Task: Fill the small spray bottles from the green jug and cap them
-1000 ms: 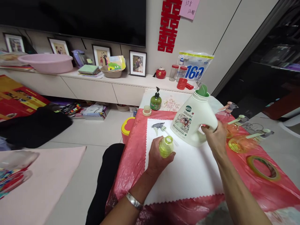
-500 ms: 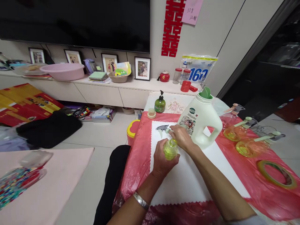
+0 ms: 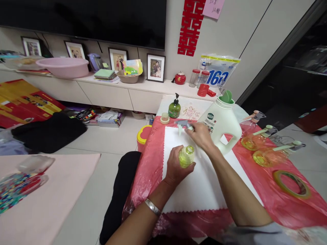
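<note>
Right hand (image 3: 201, 136) now lifts spray head (image 3: 182, 123), bottle (image 3: 186, 156) still gripped

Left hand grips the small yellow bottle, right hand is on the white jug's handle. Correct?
Not quite. In the head view the right hand holds the grey spray head, beside the white jug, not on its handle. The left hand does grip the small yellow bottle.

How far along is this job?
Done: the small yellow-green plastic bottle looks filled; the white plastic jug stands upright. In hand: the left hand grips that bottle, the right hand holds a grey trigger spray head. Left: the bottle's neck is open, spray head not yet fitted.
</note>
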A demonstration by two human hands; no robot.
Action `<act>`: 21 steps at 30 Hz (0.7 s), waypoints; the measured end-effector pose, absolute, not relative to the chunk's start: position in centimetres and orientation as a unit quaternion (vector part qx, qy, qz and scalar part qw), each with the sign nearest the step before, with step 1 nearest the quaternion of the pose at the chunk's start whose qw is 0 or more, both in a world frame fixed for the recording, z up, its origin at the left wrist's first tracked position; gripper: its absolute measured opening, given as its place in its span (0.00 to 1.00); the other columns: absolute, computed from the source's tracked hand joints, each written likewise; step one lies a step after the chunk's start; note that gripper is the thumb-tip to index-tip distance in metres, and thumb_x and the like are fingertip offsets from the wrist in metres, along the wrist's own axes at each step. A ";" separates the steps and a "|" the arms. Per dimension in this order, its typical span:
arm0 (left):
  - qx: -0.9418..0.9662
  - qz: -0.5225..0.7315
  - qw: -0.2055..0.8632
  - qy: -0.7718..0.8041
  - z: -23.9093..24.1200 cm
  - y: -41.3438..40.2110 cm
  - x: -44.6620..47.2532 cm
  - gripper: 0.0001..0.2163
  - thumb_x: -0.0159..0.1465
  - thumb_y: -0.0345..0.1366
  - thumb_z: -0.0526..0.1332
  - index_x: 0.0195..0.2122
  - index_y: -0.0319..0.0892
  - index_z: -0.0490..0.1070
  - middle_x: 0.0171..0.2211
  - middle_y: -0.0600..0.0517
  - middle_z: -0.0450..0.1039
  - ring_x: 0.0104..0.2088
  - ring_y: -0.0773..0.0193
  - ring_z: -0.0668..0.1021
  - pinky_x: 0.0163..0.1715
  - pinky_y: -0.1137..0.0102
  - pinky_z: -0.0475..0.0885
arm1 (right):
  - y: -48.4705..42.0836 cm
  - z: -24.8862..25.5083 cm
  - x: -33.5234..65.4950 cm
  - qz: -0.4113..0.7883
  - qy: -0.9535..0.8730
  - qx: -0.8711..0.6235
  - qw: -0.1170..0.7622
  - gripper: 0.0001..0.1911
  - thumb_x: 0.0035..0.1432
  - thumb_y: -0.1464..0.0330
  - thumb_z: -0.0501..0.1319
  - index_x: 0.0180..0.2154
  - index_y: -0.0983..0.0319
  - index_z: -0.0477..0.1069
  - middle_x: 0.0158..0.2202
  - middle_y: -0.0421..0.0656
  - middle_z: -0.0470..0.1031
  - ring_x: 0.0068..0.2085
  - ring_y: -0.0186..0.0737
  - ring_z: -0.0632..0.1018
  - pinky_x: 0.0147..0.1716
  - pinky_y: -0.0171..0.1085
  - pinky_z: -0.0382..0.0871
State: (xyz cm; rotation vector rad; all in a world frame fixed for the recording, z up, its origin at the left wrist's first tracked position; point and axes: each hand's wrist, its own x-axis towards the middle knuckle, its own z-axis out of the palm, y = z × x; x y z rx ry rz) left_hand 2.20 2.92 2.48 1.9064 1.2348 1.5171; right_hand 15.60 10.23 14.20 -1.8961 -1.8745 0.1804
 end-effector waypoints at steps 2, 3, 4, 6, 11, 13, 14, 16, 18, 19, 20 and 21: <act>0.683 0.540 0.211 0.444 2.4 3.0 2.2 0.34 0.47 0.36 0.72 0.55 0.44 0.62 0.47 0.45 0.75 0.49 0.50 0.80 0.51 0.55 0.79 | 8.8 16.4 16.9 0.055 -0.658 -0.687 0.304 0.15 0.62 0.59 0.59 0.42 0.63 0.75 0.33 0.44 0.76 0.35 0.42 0.75 0.38 0.41 0.70; 0.682 0.540 0.213 0.445 2.4 3.0 2.2 0.35 0.47 0.37 0.73 0.55 0.44 0.62 0.47 0.45 0.75 0.50 0.50 0.80 0.52 0.55 0.79 | 8.0 17.4 17.4 0.067 -0.638 -0.672 0.370 0.15 0.62 0.59 0.58 0.43 0.63 0.74 0.30 0.41 0.73 0.31 0.39 0.74 0.34 0.40 0.69; 0.681 0.541 0.215 0.444 2.4 3.0 2.2 0.35 0.47 0.36 0.73 0.55 0.44 0.62 0.48 0.45 0.75 0.50 0.50 0.80 0.52 0.55 0.79 | 7.2 18.3 17.8 0.112 -0.605 -0.626 0.479 0.13 0.60 0.59 0.61 0.41 0.62 0.73 0.28 0.38 0.71 0.28 0.36 0.72 0.30 0.38 0.68; 0.681 0.544 0.216 0.440 2.4 3.0 2.2 0.35 0.46 0.37 0.74 0.55 0.43 0.62 0.48 0.45 0.75 0.50 0.50 0.80 0.52 0.55 0.79 | 5.5 19.8 18.0 0.181 -0.545 -0.515 0.637 0.11 0.56 0.62 0.66 0.39 0.60 0.73 0.26 0.35 0.70 0.25 0.33 0.70 0.27 0.36 0.67; 0.681 0.550 0.218 0.432 2.3 3.1 2.2 0.36 0.47 0.38 0.74 0.56 0.42 0.63 0.48 0.44 0.75 0.49 0.50 0.80 0.51 0.56 0.79 | 2.8 20.9 16.5 0.226 -0.514 -0.393 0.728 0.08 0.55 0.66 0.69 0.38 0.59 0.77 0.31 0.37 0.74 0.26 0.32 0.73 0.26 0.36 0.69; 0.682 0.549 0.220 0.431 2.3 3.1 2.2 0.36 0.47 0.38 0.75 0.56 0.42 0.63 0.48 0.44 0.75 0.49 0.51 0.80 0.51 0.56 0.79 | 2.6 20.3 15.9 0.221 -0.523 -0.390 0.725 0.10 0.55 0.66 0.70 0.40 0.59 0.78 0.32 0.37 0.75 0.26 0.31 0.73 0.27 0.36 0.70; 0.682 0.547 0.223 0.431 2.3 3.1 2.2 0.36 0.47 0.38 0.75 0.56 0.42 0.63 0.48 0.44 0.75 0.49 0.51 0.80 0.51 0.57 0.79 | 2.6 19.9 15.7 0.219 -0.527 -0.393 0.721 0.10 0.55 0.66 0.70 0.41 0.59 0.78 0.33 0.37 0.75 0.27 0.31 0.73 0.28 0.36 0.71; 0.683 0.541 0.229 0.435 2.4 3.0 2.1 0.36 0.47 0.39 0.74 0.56 0.43 0.62 0.49 0.44 0.75 0.49 0.51 0.80 0.51 0.56 0.79 | 2.8 19.0 15.5 0.223 -0.528 -0.406 0.712 0.11 0.56 0.65 0.70 0.42 0.58 0.77 0.35 0.38 0.76 0.29 0.32 0.75 0.30 0.37 0.73; 0.681 0.536 0.233 0.440 2.5 3.0 2.1 0.36 0.47 0.39 0.75 0.56 0.43 0.62 0.49 0.44 0.75 0.49 0.51 0.80 0.51 0.55 0.79 | 2.9 18.3 15.6 0.224 -0.519 -0.415 0.713 0.12 0.56 0.64 0.69 0.43 0.57 0.77 0.37 0.39 0.77 0.31 0.34 0.77 0.32 0.38 0.75; 0.681 0.535 0.234 0.442 2.5 3.0 2.1 0.36 0.47 0.39 0.75 0.56 0.43 0.62 0.48 0.45 0.75 0.49 0.50 0.80 0.52 0.55 0.79 | 2.9 18.0 15.7 0.221 -0.514 -0.416 0.717 0.12 0.56 0.64 0.69 0.43 0.57 0.78 0.38 0.40 0.77 0.32 0.36 0.77 0.33 0.39 0.75; 0.681 0.535 0.233 0.442 2.6 3.0 2.1 0.36 0.47 0.39 0.75 0.56 0.43 0.62 0.48 0.45 0.75 0.49 0.50 0.80 0.52 0.55 0.79 | 3.0 17.8 15.9 0.216 -0.509 -0.416 0.722 0.12 0.55 0.64 0.70 0.42 0.57 0.78 0.38 0.40 0.77 0.34 0.37 0.78 0.35 0.40 0.76; 0.682 0.536 0.232 0.441 2.6 3.0 2.1 0.36 0.47 0.40 0.75 0.56 0.43 0.62 0.48 0.45 0.75 0.49 0.50 0.80 0.51 0.55 0.79 | 2.9 17.7 16.1 0.212 -0.506 -0.416 0.725 0.12 0.54 0.64 0.70 0.42 0.57 0.78 0.38 0.40 0.77 0.34 0.37 0.78 0.35 0.40 0.76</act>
